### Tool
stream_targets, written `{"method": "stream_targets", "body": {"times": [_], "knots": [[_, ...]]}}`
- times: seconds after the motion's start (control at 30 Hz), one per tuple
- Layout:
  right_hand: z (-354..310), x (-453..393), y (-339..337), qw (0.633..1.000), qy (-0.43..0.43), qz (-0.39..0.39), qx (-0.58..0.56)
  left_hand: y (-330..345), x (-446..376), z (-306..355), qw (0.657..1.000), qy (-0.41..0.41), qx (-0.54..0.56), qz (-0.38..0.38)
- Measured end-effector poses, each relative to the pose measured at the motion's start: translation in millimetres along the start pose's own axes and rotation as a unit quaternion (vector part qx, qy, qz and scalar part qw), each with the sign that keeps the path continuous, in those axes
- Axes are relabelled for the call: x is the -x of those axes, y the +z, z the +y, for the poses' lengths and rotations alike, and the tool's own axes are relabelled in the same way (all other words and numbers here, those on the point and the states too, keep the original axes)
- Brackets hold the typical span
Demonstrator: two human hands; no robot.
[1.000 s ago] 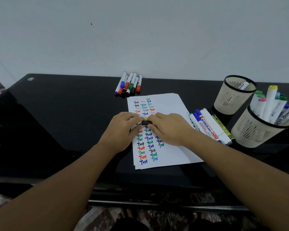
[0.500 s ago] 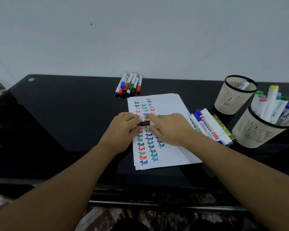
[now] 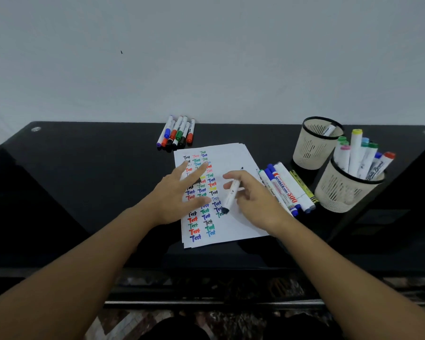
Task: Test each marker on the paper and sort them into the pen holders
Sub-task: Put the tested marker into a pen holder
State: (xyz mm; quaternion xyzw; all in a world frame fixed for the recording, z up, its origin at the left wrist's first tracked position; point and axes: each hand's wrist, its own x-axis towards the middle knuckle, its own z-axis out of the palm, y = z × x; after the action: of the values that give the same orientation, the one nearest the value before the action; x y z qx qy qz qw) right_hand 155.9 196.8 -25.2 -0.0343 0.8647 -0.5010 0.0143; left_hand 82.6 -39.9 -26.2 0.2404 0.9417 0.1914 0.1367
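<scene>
A white paper (image 3: 233, 227) filled with coloured "Test" words lies on the black table. My right hand (image 3: 258, 200) grips a white marker (image 3: 232, 192) above the paper; its tip is bare and points away from me, and its black end points toward me. My left hand (image 3: 174, 197) hovers over the paper's left side with fingers spread and straight. A small black cap (image 3: 197, 180) shows just under those fingers. Two beige pen holders stand at the right: the far one (image 3: 309, 153) holds one marker, the near one (image 3: 341, 190) holds several.
Several slim markers (image 3: 177, 132) lie in a bunch beyond the paper near the wall. More thick markers (image 3: 287, 190) lie between the paper and the holders. The black table (image 3: 84, 180) ends at a front edge near my body.
The hands were together on the black marker over the paper. They have pulled apart: the right hand now holds the uncapped marker, and the left hand has spread open with the cap at its fingers.
</scene>
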Motion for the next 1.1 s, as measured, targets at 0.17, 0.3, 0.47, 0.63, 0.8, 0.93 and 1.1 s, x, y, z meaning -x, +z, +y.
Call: {"method": "stream_targets", "body": {"times": [0.17, 0.3, 0.47, 0.63, 0.8, 0.93, 1.1], "knots": [[1.1, 16.9, 15.3, 0.996, -0.015, 0.057, -0.068, 11.8, 3.7, 0.6, 0.994, 0.028, -0.101, -0.022], [-0.3, 35.7, 19.9, 0.991, 0.010, 0.081, -0.105, 29.6, 3.5, -4.9, 0.990, 0.034, -0.137, 0.022], [2.2, 50.7, 20.9, 0.993, 0.044, 0.100, -0.046, 29.9, 4.4, -5.0, 0.990, 0.032, -0.132, 0.037], [2.5, 55.8, 22.3, 0.993, 0.050, 0.101, -0.033, 30.3, 3.1, -5.1, 0.991, 0.028, -0.126, 0.039], [7.7, 56.9, 24.0, 0.992, 0.045, 0.102, -0.055, 32.3, 2.6, -5.5, 0.991, 0.026, -0.116, 0.055], [6.9, 55.8, 24.8, 0.996, 0.048, 0.078, -0.010, 32.3, 2.4, -6.1, 0.991, 0.028, -0.118, 0.053], [3.1, 56.8, 24.0, 0.997, 0.041, 0.062, 0.022, 32.7, 2.0, -6.9, 0.991, 0.029, -0.120, 0.053]]}}
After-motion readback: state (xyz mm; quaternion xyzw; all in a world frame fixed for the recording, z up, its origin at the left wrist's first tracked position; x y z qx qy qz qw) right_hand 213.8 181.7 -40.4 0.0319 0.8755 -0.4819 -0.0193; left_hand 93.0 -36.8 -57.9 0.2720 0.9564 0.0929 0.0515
